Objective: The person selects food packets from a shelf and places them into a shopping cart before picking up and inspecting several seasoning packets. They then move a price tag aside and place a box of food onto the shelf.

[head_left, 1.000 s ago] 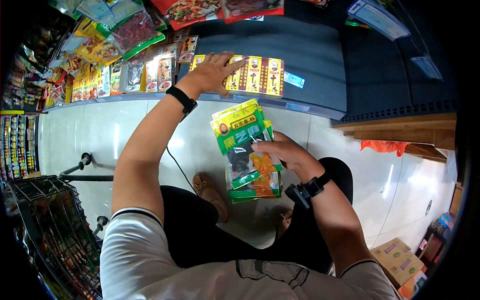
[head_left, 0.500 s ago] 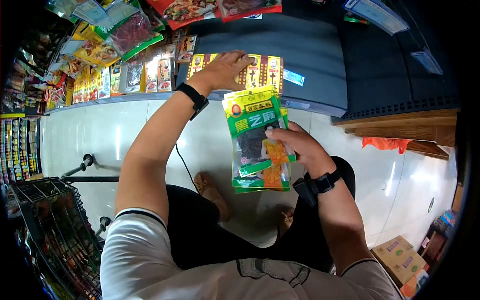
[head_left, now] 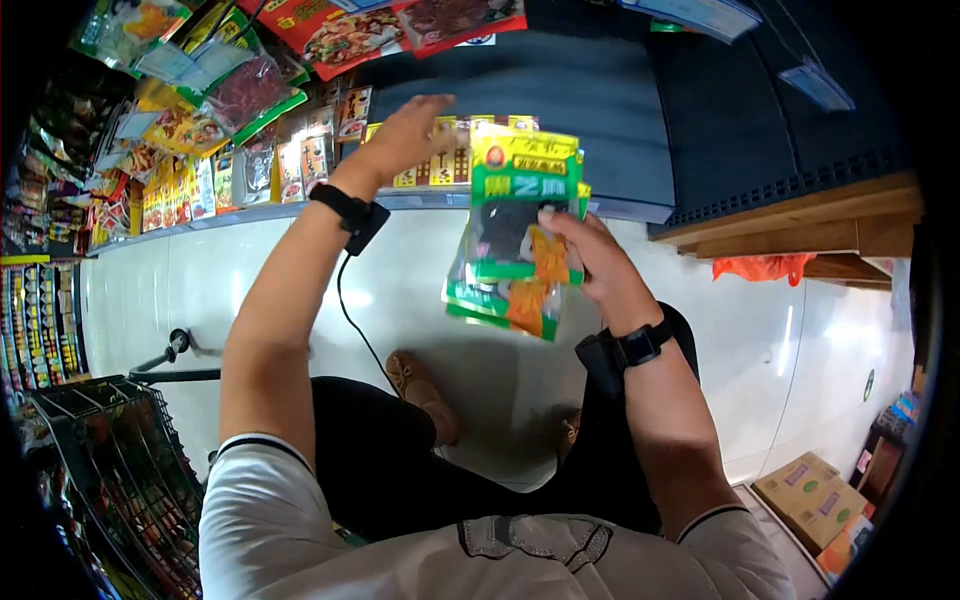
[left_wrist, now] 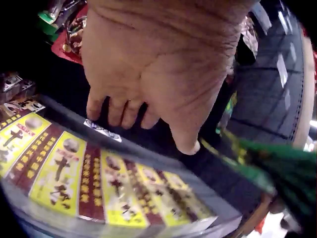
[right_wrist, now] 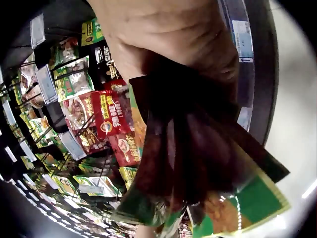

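Several green and yellow packets of black sesame, fanned in a stack, are pinched by my right hand, its thumb across the front. In the right wrist view the packets spread below the palm, mostly in shadow. My left hand hovers over a row of yellow and maroon spice boxes at the shelf's front edge. Seen from the left wrist, its fingers are extended and hold nothing, above and behind the boxes. The packets overlap the right end of the row in the head view.
The dark shelf carries the boxes, with hanging food bags to the left. A wire cart stands at lower left. Cardboard boxes sit on the floor at lower right, and a wooden ledge juts out at right.
My left hand first slid right along the spice boxes, then lifted off them and moved back left. My right hand has raised the sesame packets toward the shelf.
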A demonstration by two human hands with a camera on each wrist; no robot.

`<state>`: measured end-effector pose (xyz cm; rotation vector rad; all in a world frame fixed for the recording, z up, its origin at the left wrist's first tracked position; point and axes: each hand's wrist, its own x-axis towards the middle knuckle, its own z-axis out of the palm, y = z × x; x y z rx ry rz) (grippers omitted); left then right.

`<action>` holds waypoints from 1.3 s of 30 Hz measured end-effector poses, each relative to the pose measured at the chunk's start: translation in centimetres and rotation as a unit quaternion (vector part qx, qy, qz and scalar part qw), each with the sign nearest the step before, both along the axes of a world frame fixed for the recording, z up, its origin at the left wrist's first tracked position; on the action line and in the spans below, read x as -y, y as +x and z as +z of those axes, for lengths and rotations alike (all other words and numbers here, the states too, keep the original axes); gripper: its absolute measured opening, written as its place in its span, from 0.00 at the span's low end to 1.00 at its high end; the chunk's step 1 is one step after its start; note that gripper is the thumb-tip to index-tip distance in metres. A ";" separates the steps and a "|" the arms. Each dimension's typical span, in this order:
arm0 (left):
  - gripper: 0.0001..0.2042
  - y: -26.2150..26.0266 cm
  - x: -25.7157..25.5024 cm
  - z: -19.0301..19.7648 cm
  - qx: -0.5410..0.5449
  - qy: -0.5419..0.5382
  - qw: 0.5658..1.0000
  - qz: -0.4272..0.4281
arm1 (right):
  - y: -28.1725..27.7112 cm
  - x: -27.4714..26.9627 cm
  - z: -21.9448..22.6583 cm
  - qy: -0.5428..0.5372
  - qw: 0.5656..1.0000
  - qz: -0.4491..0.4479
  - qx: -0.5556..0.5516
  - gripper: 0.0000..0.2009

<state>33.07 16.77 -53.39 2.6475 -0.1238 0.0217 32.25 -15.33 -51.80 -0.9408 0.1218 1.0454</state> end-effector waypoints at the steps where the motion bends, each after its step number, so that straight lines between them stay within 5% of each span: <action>1: 0.30 -0.3 0.7 2.7 -0.056 -0.092 0.993 0.044 | 0.4 0.0 -0.1 0.006 0.999 -0.032 0.006 0.15; 6: 0.35 -2.3 4.9 9.8 -0.262 -0.282 0.919 0.084 | 0.6 -0.8 -0.3 0.069 0.988 -0.136 0.019 0.15; 10: 0.32 -3.7 8.3 12.0 -0.282 -0.218 0.933 0.048 | 0.7 -1.7 -0.5 0.089 0.981 -0.169 0.027 0.15; 14: 0.38 -4.7 8.9 10.4 -0.194 -0.188 0.959 0.088 | 1.0 -2.3 0.0 0.095 0.976 -0.191 0.033 0.15; 20: 0.38 -8.1 12.1 10.3 -0.138 -0.290 0.932 0.166 | 0.3 -2.4 1.3 0.093 0.979 -0.177 0.034 0.16; 27: 0.33 -8.8 9.6 6.2 -0.105 -0.408 0.876 0.235 | 2.2 -6.5 0.6 0.031 0.985 -0.089 0.143 0.14; 34: 0.33 -7.3 6.7 2.4 -0.047 -0.414 0.872 0.257 | 5.1 -9.2 1.2 -0.037 0.987 -0.026 0.156 0.11; 39: 0.38 -6.4 6.0 2.3 -0.039 -0.327 0.907 0.262 | 7.9 -6.0 0.0 -0.019 0.987 -0.023 0.156 0.12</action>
